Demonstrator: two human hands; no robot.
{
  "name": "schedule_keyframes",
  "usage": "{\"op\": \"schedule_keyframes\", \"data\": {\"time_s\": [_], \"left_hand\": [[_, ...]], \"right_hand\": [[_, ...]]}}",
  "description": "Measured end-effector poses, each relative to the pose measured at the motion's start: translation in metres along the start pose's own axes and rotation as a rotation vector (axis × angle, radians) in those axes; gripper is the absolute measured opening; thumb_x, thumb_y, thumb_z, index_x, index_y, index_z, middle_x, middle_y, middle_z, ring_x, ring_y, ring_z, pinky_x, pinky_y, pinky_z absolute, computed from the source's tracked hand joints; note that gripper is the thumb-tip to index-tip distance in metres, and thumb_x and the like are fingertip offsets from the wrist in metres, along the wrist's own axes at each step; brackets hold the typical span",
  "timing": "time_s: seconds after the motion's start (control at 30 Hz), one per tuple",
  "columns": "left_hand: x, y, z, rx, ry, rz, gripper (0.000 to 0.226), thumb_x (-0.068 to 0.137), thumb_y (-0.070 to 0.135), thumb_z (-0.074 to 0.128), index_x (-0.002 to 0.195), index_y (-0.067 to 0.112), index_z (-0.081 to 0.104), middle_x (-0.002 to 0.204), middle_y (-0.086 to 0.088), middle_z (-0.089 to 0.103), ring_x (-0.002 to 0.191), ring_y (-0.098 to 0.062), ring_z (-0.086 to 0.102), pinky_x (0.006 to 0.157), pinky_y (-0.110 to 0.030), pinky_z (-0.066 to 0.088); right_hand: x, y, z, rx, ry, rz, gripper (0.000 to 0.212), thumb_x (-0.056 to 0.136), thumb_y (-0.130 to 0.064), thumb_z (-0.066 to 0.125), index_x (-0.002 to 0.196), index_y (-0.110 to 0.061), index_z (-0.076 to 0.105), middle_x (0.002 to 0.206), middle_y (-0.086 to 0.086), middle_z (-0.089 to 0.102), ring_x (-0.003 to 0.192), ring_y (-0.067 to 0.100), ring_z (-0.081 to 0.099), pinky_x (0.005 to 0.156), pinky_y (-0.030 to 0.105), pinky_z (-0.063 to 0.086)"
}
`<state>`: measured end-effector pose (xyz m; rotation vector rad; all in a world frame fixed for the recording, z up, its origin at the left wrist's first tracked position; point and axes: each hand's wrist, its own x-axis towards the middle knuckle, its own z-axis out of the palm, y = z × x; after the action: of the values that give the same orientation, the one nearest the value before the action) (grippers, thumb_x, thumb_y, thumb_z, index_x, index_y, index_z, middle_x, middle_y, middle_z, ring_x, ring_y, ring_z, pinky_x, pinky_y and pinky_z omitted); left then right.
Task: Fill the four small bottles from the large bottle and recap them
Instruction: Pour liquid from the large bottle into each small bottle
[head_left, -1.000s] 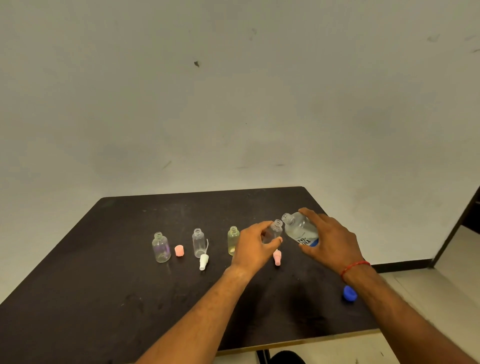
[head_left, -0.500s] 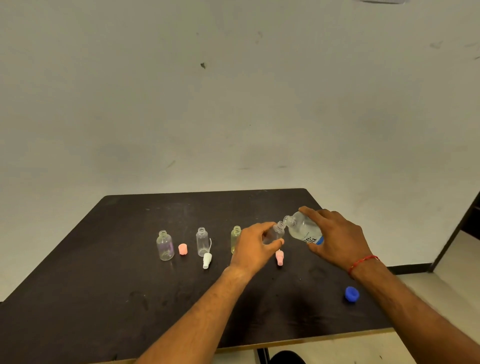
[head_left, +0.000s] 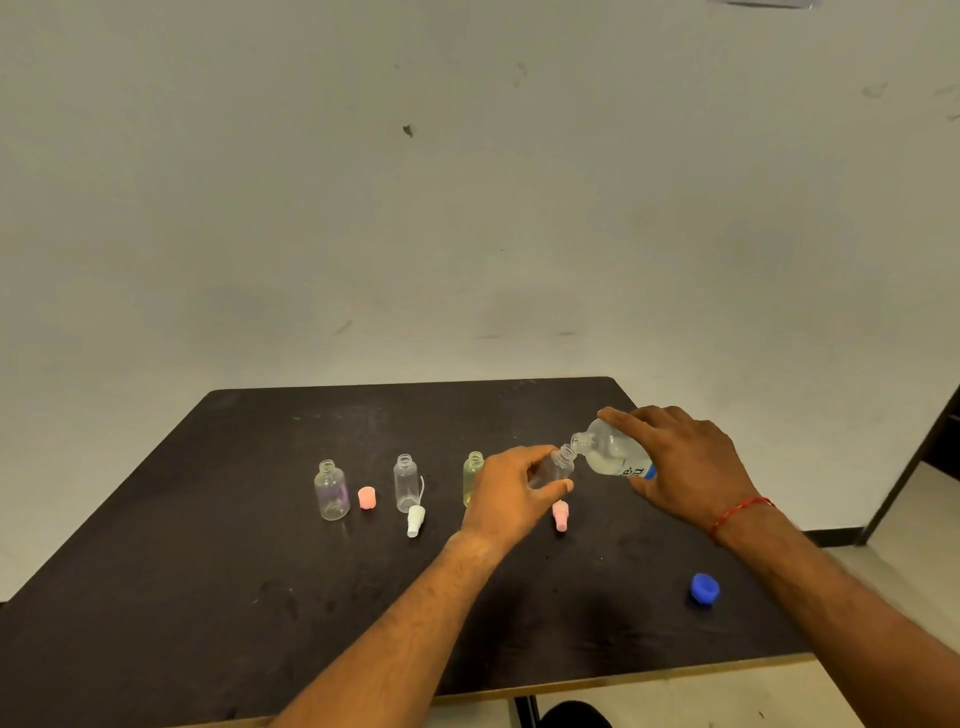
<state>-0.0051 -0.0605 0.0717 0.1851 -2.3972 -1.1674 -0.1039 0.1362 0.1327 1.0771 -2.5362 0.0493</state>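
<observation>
Pour no. 1 underway, nothing recapped yet

Nearest, lower right on the worktop (head_left: 208, 597): blue cap (head_left: 705, 588), prob off the large bottle. Mid frame, loose caps: pink cap (head_left: 560, 515), white spray cap (head_left: 415, 519), 2nd pink cap (head_left: 367, 497). Left hand (head_left: 511, 493) is curled round a tilted small bottle (head_left: 558, 465). Right hand (head_left: 685, 467) is wrapped over the large bottle (head_left: 615, 452), mouth tipped at the small one's neck. To the left, 3 open upright ones: purple-tinted bottle (head_left: 331, 491), clear bottle (head_left: 405, 483), yellowish bottle (head_left: 471, 478). Can't tell if any are filled. Imo most fills + all caps are left. Large bottle's label has dark letters, half hidden, unreadable.
</observation>
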Motion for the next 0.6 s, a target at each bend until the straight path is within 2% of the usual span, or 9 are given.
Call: {"op": "schedule_keyframes", "data": {"time_s": [0.2, 0.6], "left_hand": [[-0.0010, 0.0001, -0.0032, -0.002, 0.005, 0.009, 0.034, 0.089, 0.034, 0.077, 0.122, 0.029, 0.071, 0.108, 0.008, 0.072, 0.099, -0.010, 0.064, 0.090, -0.030, 0.055], [-0.0010, 0.0032, -0.0064, -0.009, -0.004, 0.006, 0.035, 0.088, 0.035, 0.078, 0.122, 0.029, 0.072, 0.108, 0.008, 0.073, 0.098, -0.010, 0.065, 0.091, -0.035, 0.056]], "right_hand": [[0.0006, 0.0005, -0.0046, -0.019, 0.011, -0.016, 0.084, 0.076, -0.041, 0.076, 0.148, -0.037, 0.033, 0.131, -0.001, 0.057, 0.116, 0.023, 0.054, 0.087, 0.039, 0.049], [0.0032, -0.0002, -0.0100, -0.039, 0.014, -0.028, 0.084, 0.074, -0.042, 0.078, 0.146, -0.037, 0.036, 0.130, -0.001, 0.058, 0.117, 0.024, 0.055, 0.088, 0.041, 0.048]]}}
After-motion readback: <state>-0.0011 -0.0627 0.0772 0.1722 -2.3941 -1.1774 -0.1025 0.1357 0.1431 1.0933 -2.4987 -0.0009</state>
